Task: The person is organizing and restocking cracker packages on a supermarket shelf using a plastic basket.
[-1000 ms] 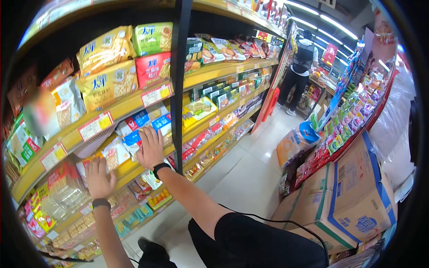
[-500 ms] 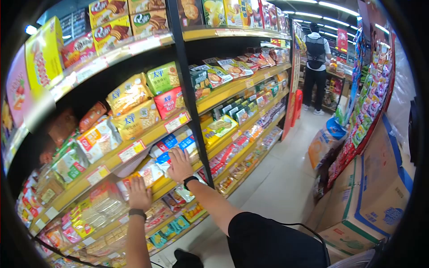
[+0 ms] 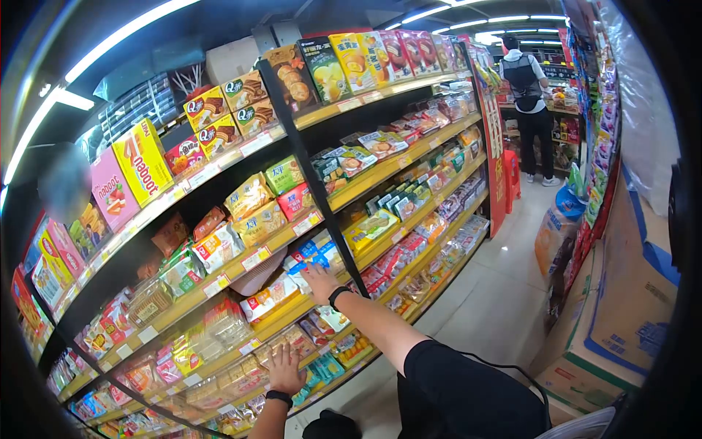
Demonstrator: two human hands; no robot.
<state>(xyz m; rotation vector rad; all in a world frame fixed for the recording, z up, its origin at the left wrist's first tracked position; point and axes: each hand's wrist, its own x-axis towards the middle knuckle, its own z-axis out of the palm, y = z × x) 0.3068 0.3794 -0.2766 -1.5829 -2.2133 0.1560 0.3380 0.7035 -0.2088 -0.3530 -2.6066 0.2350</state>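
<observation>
My right hand [image 3: 320, 284] lies against a blue-and-white snack packet [image 3: 311, 263] at the front of a middle shelf. Its fingers are stretched out, and a dark band circles the wrist. Left of it, on the same shelf, is a white packet with red and orange print [image 3: 269, 298]. Lower down, my left hand [image 3: 286, 371] is spread with nothing in it, overlapping the lower shelf's clear-wrapped biscuit packs [image 3: 241, 373] in this view. It wears a dark band too.
Yellow and green snack bags [image 3: 256, 219] stand one shelf up, with boxes [image 3: 146, 164] along the top. A black upright post [image 3: 311, 175] divides the shelving. Cardboard boxes [image 3: 621, 307] line the right side. Down the aisle a person [image 3: 528, 102] stands facing away, near a red stool [image 3: 512, 175].
My left hand has come away from the white packet and dropped lower. My right hand stays at the blue-and-white packet. The view has tilted up, showing more of the top shelf.
</observation>
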